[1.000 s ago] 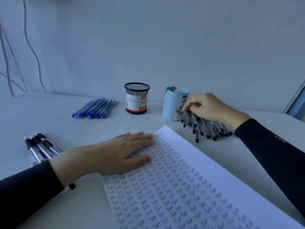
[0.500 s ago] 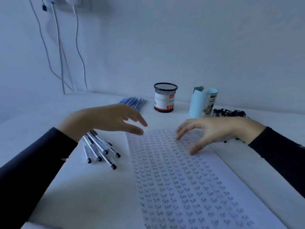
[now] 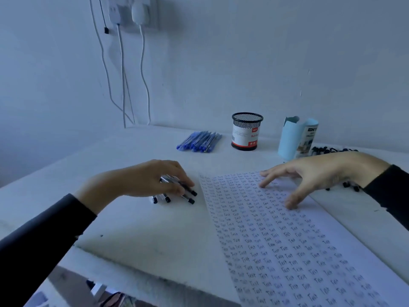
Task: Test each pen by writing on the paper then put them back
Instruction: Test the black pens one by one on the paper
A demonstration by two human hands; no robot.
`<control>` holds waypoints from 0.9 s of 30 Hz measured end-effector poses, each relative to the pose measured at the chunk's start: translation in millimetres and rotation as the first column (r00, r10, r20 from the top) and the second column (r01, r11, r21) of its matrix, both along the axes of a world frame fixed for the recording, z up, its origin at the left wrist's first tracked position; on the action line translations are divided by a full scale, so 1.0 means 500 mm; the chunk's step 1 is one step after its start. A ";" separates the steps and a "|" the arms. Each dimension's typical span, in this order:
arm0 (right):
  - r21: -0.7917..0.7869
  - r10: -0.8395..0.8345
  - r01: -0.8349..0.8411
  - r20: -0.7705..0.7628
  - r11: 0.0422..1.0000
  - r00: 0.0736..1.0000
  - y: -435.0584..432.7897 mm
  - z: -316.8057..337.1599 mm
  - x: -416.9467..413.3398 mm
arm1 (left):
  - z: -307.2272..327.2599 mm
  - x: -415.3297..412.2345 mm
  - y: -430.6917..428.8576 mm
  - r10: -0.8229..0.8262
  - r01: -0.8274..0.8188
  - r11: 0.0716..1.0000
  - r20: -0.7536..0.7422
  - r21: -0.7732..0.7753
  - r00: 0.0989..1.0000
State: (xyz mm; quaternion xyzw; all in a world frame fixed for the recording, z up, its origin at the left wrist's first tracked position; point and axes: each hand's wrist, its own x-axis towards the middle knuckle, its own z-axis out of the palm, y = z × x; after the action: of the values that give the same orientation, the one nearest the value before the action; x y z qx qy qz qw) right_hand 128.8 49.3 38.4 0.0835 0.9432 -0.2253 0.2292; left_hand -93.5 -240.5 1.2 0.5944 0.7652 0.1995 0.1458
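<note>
Paper (image 3: 287,244), one thin white sheet, lies flat and slantwise on the matte white desk (image 3: 143,229), its surface filled with close rows of the small handwritten word "Test". Dark fabric sleeves (image 3: 39,235) cover both forearms at the near edge. The left hand (image 3: 141,180) is just beside the sheet's left edge, its fingers (image 3: 177,171) curled down over a small bundle of clear pens (image 3: 188,192) and gripping them against the desk; these are slim see-through plastic barrels with black ends, and four ends show below the hand. The right hand (image 3: 314,173) hovers low over the sheet's far end, its fingers (image 3: 272,179) spread apart and straight, the tips and the thumb touching the paper, holding nothing. Behind and below that wrist lies a heap of dark pens (image 3: 323,149), mostly hidden, so their number cannot be told. Farther back stand one light blue cardboard carton (image 3: 292,138), open at the top, and one round black mesh cup (image 3: 246,131) wrapped in a white and red label. Left of the cup, well apart from the hands, blue pens (image 3: 199,141) lie side by side in one tight row, too closely packed to count. On the plain wall (image 3: 265,63) behind, a white socket plate (image 3: 124,9) holds a rounded plug (image 3: 139,12), and thin cords (image 3: 122,85) hang down to the desk.
</note>
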 end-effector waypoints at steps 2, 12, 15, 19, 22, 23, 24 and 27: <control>-0.025 0.004 -0.004 0.008 1.000 1.000 0.001 0.000 0.001 | 0.005 0.002 0.008 0.001 -0.001 1.000 -0.007 -0.003 1.000; 0.001 0.016 -0.016 0.004 1.000 1.000 0.005 -0.001 -0.002 | 0.035 0.071 0.154 -0.090 0.106 0.896 -0.057 0.432 0.994; 0.002 -0.009 0.009 -0.046 1.000 0.999 0.015 0.000 -0.003 | 0.010 0.101 0.220 -0.178 0.205 0.939 -0.122 0.274 0.977; 0.049 -0.132 0.153 -0.295 0.987 0.946 0.029 -0.001 -0.009 | -0.024 0.097 0.255 -0.197 0.208 0.946 -0.071 0.248 0.978; 0.164 -0.134 0.212 -0.388 0.963 0.912 -0.003 -0.015 -0.021 | -0.028 0.079 0.254 -0.150 0.146 0.920 -0.016 0.363 0.989; 0.196 -0.122 0.213 -0.394 0.957 0.911 -0.016 -0.024 -0.026 | -0.027 0.072 0.250 -0.127 0.118 0.911 -0.003 0.395 0.992; 0.227 -0.100 0.203 -0.396 0.952 0.913 -0.029 -0.034 -0.030 | -0.026 0.065 0.247 -0.101 0.090 0.901 0.004 0.425 0.995; 0.267 -0.028 0.155 -0.426 0.951 0.904 -0.050 -0.058 -0.036 | -0.020 0.051 0.237 -0.037 0.036 0.872 -0.006 0.487 0.999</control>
State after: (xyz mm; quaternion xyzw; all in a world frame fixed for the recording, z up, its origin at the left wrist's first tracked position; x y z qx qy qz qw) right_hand 110.6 24.5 9.2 0.1112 0.9882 -0.1055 -0.0036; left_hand -67.9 -121.9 -8.7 0.6260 0.6788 0.3840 -0.0036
